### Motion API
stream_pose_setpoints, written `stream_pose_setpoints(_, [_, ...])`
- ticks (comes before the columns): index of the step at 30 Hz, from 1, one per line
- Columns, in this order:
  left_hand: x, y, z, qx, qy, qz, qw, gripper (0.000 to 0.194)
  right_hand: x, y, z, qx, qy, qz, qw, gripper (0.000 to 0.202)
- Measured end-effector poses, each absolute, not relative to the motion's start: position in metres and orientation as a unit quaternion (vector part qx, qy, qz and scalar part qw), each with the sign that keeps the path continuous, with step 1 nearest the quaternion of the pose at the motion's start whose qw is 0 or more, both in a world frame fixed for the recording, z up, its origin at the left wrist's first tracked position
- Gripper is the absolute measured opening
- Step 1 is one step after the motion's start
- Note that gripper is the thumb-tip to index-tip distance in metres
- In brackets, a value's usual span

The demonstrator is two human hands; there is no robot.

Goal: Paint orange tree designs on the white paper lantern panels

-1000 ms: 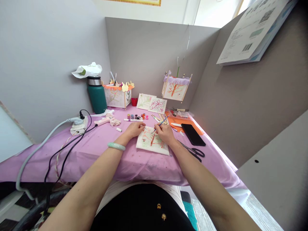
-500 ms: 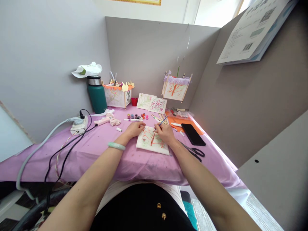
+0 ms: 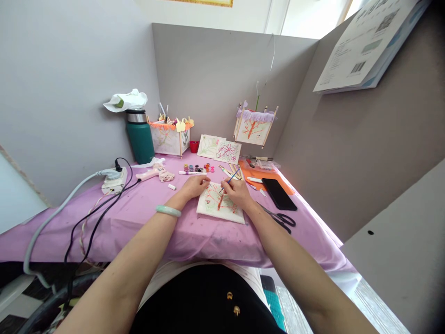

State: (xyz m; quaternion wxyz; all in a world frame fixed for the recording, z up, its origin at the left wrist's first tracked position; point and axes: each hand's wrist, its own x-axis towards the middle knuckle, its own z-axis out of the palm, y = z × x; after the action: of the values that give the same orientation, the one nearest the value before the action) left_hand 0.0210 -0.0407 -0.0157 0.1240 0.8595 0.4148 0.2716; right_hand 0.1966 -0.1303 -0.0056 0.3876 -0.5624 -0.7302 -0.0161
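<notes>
The right hand (image 3: 238, 192) pinches a slim, blue-handled brush (image 3: 234, 175) over a white, four-sided, tree-painted sheet (image 3: 215, 204) on the purple-covered worktop (image 3: 139, 218). The left hand (image 3: 195, 186), half curled, sits by the sheet's far-left corner; I can't tell its hold. Pressing there should steady strokes.

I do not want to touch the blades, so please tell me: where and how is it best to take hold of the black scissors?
Probably grip the black scissors by the handle loops, coming from the right and above. They lie on the purple cloth with the loops out to the right, while the blades run leftward beside the right forearm.
</notes>
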Motion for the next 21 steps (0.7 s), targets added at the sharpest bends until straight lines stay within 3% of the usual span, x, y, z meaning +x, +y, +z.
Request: stream_pose_setpoints(21, [0.0208,-0.0400,-0.0160,0.866,0.409,0.265,0.115,0.033,0.1962,-0.1292,-0.0076,-0.560,-0.735,-0.015,0.381,0.026])
